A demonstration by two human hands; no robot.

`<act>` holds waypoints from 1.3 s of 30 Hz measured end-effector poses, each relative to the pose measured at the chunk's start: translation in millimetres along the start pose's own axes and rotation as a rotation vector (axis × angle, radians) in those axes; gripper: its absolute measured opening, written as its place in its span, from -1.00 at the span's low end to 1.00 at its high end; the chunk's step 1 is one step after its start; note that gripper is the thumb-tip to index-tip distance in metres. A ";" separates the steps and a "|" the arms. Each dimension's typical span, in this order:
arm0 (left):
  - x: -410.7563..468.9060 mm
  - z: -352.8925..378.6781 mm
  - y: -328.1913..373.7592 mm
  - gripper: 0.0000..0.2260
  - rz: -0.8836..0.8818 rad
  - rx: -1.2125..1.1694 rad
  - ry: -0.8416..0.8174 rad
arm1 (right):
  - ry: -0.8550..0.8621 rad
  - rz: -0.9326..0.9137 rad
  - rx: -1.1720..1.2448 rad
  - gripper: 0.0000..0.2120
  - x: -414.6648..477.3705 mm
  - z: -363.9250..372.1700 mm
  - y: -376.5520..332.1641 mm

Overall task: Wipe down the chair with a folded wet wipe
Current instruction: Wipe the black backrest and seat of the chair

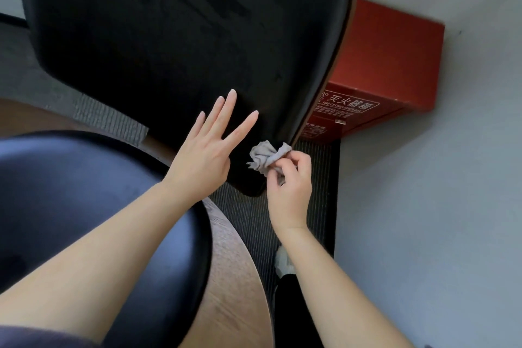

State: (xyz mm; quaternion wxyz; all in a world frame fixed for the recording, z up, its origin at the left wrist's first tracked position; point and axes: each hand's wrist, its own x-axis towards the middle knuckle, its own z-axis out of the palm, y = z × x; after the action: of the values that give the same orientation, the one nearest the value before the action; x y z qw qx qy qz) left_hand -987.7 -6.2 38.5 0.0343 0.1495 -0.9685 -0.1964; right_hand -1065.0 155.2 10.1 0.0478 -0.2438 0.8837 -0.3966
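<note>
Pinching the bunched wet wipe (265,158) against the chair (180,45) edge, right hand (288,192) fingers are risking slippage; left hand (206,150) is bracing, fingers spread

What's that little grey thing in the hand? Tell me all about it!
It's the wipe, a small pale grey sheet, crumpled and bunched rather than neatly flat. The right hand pinches it in its fingertips, with most of it sticking out up and left. It sits at the lower right edge of the black chair back, seemingly touching it.
</note>
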 end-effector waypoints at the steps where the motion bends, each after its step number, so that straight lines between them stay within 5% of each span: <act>1: -3.0 5.6 -1.4 -0.12 -0.006 -0.007 -0.005 | 0.008 0.003 -0.009 -0.90 -2.8 3.2 2.0; 14: -20.6 45.7 -12.8 -0.11 -0.048 -0.026 -0.006 | -0.120 0.068 -0.107 -0.89 -57.2 44.1 45.3; 17: -20.9 48.1 -10.6 -0.12 -0.086 -0.039 0.006 | -0.291 0.228 -0.151 -0.88 -84.3 55.6 54.9; 21: -33.7 53.3 -10.4 -0.22 -0.126 -0.122 0.021 | -0.216 0.612 0.090 -0.85 -71.8 51.6 38.8; 24: -57.5 57.6 -1.2 -0.46 -0.475 -0.419 -0.049 | -0.259 1.009 0.637 -0.93 -58.5 29.0 17.8; 27: -75.8 53.9 11.6 -0.67 -0.975 -0.839 -0.290 | -0.314 1.227 1.098 -0.85 -48.1 2.3 -5.0; 29: -79.1 45.1 19.3 -0.68 -1.180 -1.214 -0.473 | -0.376 1.218 1.079 -0.85 -43.0 -7.4 -17.6; 31: -81.2 46.5 24.6 -0.75 -1.226 -1.360 -0.461 | -0.418 1.149 0.893 -0.87 -38.4 -11.5 -27.0; 34: -80.3 56.2 24.3 -0.91 -1.404 -1.215 -0.210 | -0.439 1.099 0.551 -0.82 -28.9 -11.9 -26.5; 39: -73.3 82.9 19.7 -0.91 -1.572 -0.811 -0.128 | -0.409 1.173 0.391 -0.66 2.1 -4.1 -3.1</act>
State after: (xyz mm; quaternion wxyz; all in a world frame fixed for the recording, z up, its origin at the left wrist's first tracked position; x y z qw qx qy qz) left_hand -933.6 63.9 -30.7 -0.1145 0.7366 -0.4417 -0.4992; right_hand -1066.8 155.2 15.3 0.4671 0.2217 0.7548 -0.4036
